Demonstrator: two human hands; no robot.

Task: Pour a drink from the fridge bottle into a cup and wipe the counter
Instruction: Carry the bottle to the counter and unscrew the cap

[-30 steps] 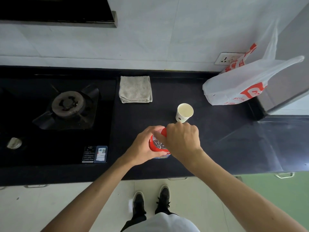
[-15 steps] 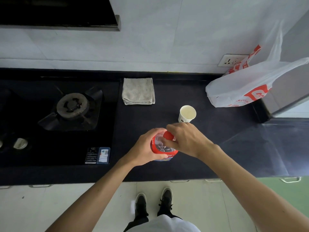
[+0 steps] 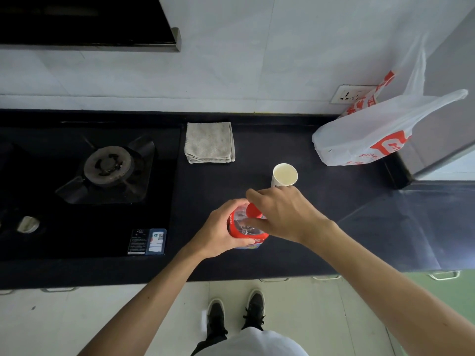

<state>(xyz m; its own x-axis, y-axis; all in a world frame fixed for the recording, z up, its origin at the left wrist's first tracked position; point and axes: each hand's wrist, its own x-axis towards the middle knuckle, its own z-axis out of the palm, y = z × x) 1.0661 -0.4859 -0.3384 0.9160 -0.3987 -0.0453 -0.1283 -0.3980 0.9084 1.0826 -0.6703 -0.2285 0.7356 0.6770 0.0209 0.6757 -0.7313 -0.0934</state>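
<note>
Bottle [image 3: 247,233], red-labelled, gripped by left fingers [image 3: 235,202]; right fingers [image 3: 257,194] seemingly pinch its red cap [image 3: 253,211].

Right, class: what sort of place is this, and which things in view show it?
Probably a home kitchen: a black glass gas hob with a round metal burner, set into a dark stone counter, a dark extractor hood above, and a white wall socket.

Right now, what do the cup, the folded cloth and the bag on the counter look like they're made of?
Cup: probably paper, matte cream inside, with a thin rim.
Cloth: soft fabric, likely terry or microfibre, with a nubby grey-beige surface, folded in layers.
Bag: thin plastic film, translucent white with red print, creased and slightly glossy.
</note>
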